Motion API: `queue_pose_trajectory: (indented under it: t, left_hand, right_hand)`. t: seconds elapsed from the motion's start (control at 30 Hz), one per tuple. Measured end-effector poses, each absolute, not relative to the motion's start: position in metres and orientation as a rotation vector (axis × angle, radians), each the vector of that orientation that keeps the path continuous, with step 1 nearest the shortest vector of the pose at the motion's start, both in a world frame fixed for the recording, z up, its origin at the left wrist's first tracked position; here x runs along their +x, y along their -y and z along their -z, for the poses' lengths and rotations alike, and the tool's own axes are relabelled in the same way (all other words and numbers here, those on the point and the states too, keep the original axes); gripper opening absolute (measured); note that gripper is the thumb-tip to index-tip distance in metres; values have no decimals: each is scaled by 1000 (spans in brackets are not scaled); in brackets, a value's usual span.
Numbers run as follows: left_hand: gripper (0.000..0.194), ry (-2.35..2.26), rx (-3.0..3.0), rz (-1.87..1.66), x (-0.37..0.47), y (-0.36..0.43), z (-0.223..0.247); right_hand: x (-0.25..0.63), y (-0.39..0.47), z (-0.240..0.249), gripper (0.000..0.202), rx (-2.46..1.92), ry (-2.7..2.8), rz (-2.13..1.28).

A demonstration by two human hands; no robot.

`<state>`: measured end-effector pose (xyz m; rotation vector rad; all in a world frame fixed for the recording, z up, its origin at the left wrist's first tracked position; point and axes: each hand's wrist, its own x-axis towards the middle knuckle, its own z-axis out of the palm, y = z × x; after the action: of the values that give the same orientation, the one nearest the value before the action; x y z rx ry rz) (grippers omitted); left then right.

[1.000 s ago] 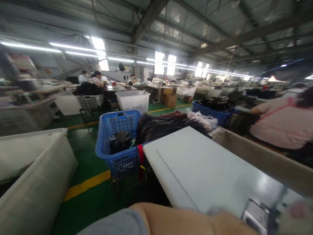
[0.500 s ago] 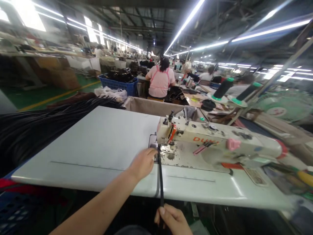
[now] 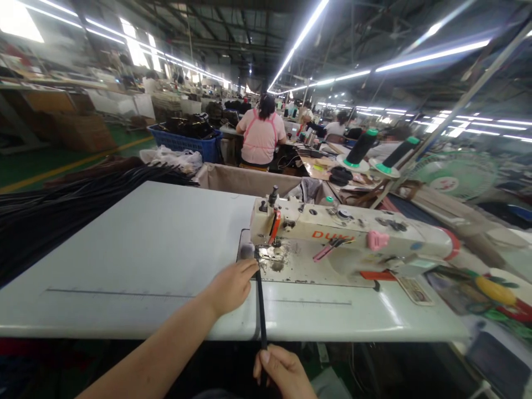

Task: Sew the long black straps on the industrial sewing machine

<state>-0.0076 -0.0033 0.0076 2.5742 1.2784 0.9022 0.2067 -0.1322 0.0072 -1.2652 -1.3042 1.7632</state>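
So the black strap (image 3: 261,307) runs from right under the head of the sewing machine (image 3: 353,238) straight toward the person and over the near edge of the tabletop (image 3: 137,244). The left hand (image 3: 230,287) is up by the needle area with its fingers curled and the tips right on the strap, though honestly I can't tell if it's pinching it or just pressing it down. The right hand (image 3: 285,370) is lower, just off the near edge, and it's got the strap pinched between thumb and fingers. There's a ruler line (image 3: 124,293) marked along the near edge, and a pink-handled tool (image 3: 324,252) sits against the front of the machine, with a pink clip (image 3: 377,240) further right on the body. A small card (image 3: 415,291) lies toward the right end of the tabletop. Off the left edge there's a big pile of black strips (image 3: 62,210), kinda blurry. Past the far edge is a long beige bin (image 3: 241,178), and beyond that a person in a pink top (image 3: 261,138) sits facing away, with a blue basket (image 3: 187,145) full of dark stuff to their left.
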Motion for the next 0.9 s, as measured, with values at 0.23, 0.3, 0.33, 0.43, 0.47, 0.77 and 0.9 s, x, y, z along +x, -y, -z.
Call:
queue_pose_trajectory:
  t: [0.23,0.3,0.33,0.43,0.47,0.77,0.9]
  left_hand:
    - [52,-1273,2600,-865,-5,4,-13]
    - [49,-1278,2609,-853,-5,5,-16]
    - [48,-1282,2615,-847,-4,5,-17]
    - [43,-1287,2625,-845,-3,7,-20]
    - [43,-1287,2626,-850,-3,8,-20]
    - [27,-1305,2773,-853,-2,7,-12]
    - [21,-1262,2842,-843,-1,7,-16]
  right_hand:
    - [206,130,-6,66,-1230,1344,-1779]
    - [206,130,-9,64,-1218,1343,-1786]
    - [207,129,-10,63,-1214,1341,-1791]
    - [208,128,-10,62,-1199,1335,-1797]
    - [208,127,-9,62,-1193,1337,-1798]
    - [209,125,-2,56,-1050,1490,-1735]
    - [206,125,-8,47,-1051,1392,-1755]
